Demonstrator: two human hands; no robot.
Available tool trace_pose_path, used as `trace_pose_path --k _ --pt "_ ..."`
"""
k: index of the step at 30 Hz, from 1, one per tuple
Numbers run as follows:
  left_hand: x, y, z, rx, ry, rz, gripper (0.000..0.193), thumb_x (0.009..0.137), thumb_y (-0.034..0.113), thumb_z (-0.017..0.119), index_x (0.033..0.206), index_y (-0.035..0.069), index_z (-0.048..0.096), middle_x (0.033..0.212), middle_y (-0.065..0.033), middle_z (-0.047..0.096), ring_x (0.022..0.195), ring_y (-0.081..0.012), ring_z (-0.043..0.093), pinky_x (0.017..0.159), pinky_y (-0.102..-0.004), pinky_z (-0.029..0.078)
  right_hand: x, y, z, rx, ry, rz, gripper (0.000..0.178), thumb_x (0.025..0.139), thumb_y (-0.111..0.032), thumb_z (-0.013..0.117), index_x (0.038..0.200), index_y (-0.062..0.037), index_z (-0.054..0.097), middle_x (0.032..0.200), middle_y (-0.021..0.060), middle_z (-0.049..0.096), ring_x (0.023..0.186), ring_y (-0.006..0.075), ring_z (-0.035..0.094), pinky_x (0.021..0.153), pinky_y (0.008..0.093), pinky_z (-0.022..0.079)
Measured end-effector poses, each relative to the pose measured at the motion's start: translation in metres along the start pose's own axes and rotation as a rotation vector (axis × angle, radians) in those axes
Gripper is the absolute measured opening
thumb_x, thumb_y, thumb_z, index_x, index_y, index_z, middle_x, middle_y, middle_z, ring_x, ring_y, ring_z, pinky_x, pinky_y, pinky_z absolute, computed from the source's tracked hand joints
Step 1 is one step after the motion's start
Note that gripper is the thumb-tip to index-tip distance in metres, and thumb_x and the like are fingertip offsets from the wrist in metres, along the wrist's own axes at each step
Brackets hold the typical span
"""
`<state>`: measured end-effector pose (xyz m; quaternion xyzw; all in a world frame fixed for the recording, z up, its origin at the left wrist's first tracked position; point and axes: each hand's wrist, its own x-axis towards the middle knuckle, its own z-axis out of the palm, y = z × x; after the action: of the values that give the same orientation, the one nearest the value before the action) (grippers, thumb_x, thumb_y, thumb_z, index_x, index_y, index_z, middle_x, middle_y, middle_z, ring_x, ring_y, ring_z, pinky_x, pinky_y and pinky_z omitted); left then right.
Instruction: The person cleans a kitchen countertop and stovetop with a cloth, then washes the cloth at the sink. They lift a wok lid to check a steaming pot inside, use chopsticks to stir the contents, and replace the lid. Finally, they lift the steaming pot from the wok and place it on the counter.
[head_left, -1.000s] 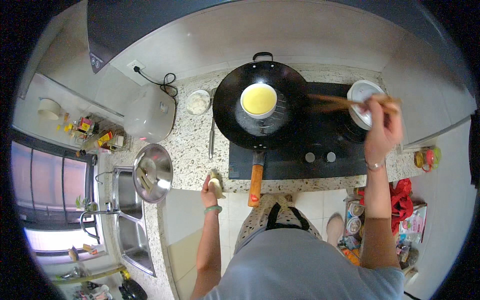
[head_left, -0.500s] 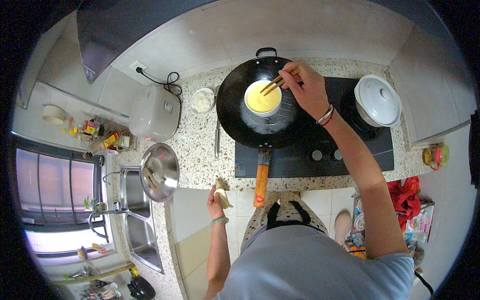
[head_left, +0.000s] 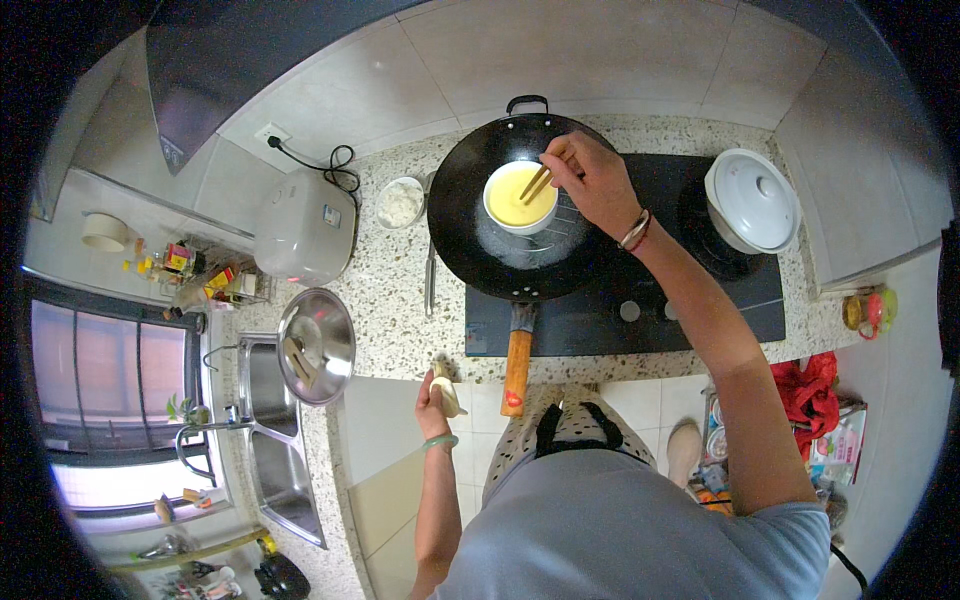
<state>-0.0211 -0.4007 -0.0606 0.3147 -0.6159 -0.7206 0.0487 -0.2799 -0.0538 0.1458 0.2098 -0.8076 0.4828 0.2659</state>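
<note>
My right hand (head_left: 592, 180) is closed round a pair of wooden chopsticks (head_left: 538, 185). Their tips reach into the smooth yellow mixture, like beaten egg, in a white bowl (head_left: 517, 229). That bowl stands on a wire rack (head_left: 568, 232) inside a black wok (head_left: 462, 170) on the stove. The wok's wooden handle (head_left: 516, 360) points toward me. Low at the counter's front edge, my left hand (head_left: 430, 402) grips a partly peeled banana (head_left: 449, 397), pale flesh showing; my fingers cover part of it.
A lidded white pot (head_left: 755, 200) occupies the right burner. Left of the wok are a small bowl of white food (head_left: 401, 203), a long metal utensil (head_left: 430, 275) and a rice cooker (head_left: 308, 230). A steel lid (head_left: 318, 345) overlaps the edge of the double sink (head_left: 275, 400).
My right hand has shifted slightly left and lower, and the chopsticks stand steeper in the yellow mixture. My left hand stays where it was with the banana.
</note>
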Motion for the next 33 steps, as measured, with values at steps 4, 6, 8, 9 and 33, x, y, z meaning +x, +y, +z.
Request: trace_pose_path --k 4,6,8,9,33 --pt "-0.003 0.001 0.0 0.032 0.0 0.019 0.036 0.09 0.005 0.05 0.126 0.002 0.051 0.114 -0.0075 0.059 0.094 -0.0148 0.058 0.079 -0.0261 0.048 0.003 -0.006 -0.004 0.037 0.018 0.048 0.015 0.086 -0.018 0.061 0.088 -0.0044 0.056 0.074 0.0088 0.057 0.06 0.0219 0.058 0.055 0.0307 0.047" --pt "-0.003 0.001 0.0 0.041 0.0 0.03 0.036 0.09 0.005 0.05 0.126 0.002 0.052 0.114 -0.0074 0.059 0.095 -0.015 0.058 0.08 -0.0261 0.048 0.005 -0.006 -0.004 0.054 0.026 0.03 0.015 0.086 -0.018 0.061 0.088 -0.0046 0.056 0.073 0.0088 0.057 0.061 0.022 0.058 0.055 0.0307 0.047" --pt "-0.002 0.0 -0.002 0.053 0.004 0.028 0.036 0.091 0.005 0.05 0.126 0.003 0.052 0.114 -0.0073 0.059 0.096 -0.0152 0.058 0.08 -0.0262 0.048 0.005 -0.006 -0.003 0.016 0.009 0.02 0.014 0.086 -0.018 0.061 0.088 -0.005 0.056 0.073 0.0084 0.057 0.06 0.0213 0.058 0.055 0.0305 0.047" --pt "-0.003 0.004 0.001 0.058 0.0 0.022 0.035 0.091 0.005 0.05 0.126 0.003 0.052 0.115 -0.0072 0.059 0.096 -0.0152 0.058 0.081 -0.0264 0.048 0.005 -0.004 -0.002 -0.006 0.002 0.015 0.014 0.086 -0.018 0.061 0.088 -0.0052 0.056 0.073 0.0082 0.057 0.06 0.021 0.058 0.055 0.0304 0.047" --pt "-0.006 0.01 0.006 0.015 -0.025 0.001 0.037 0.091 0.004 0.049 0.128 0.002 0.05 0.12 -0.0073 0.057 0.099 -0.0155 0.057 0.085 -0.0266 0.046 0.0 0.005 0.011 0.079 0.022 0.055 0.014 0.085 -0.018 0.061 0.088 -0.0044 0.056 0.074 0.0074 0.059 0.06 0.0175 0.06 0.055 0.0285 0.048"
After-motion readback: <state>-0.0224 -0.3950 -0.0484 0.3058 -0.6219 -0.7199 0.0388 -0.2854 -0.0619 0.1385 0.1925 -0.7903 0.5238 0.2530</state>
